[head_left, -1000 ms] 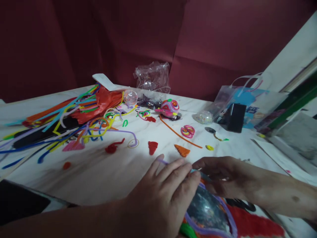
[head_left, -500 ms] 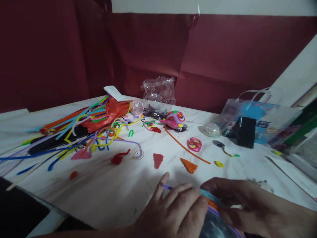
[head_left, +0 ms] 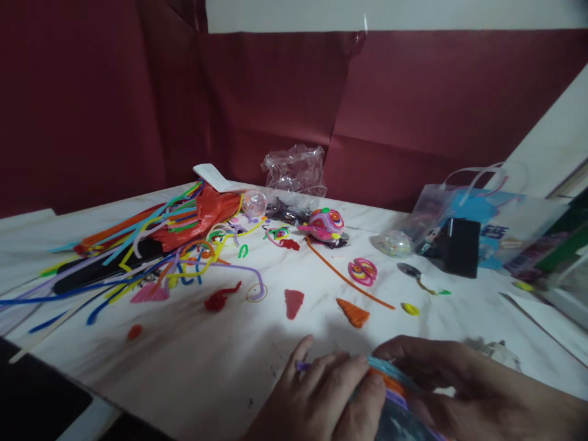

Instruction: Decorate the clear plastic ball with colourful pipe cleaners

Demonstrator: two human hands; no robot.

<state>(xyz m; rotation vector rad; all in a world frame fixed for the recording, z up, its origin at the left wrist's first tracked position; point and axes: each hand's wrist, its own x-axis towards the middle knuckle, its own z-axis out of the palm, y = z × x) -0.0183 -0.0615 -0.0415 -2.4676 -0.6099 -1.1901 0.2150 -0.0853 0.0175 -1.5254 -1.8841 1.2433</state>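
Both hands meet at the near edge of the bench (head_left: 206,367), just in front of the orange cone (head_left: 353,312). The left hand (head_left: 321,398) pinches a purple pipe cleaner (head_left: 303,366) against the wrapped piece (head_left: 390,383); the right hand (head_left: 441,373) closes on that piece's far side. Best to keep the strand taut and lay each turn snug against the last — a loose pinch would probably let it spring back.

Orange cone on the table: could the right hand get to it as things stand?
Probably yes. The orange cone lies alone on bare table just beyond the right hand, with nothing between them. But that hand and the left hand are both on the pipe-cleaner piece, so it would need to let go first.
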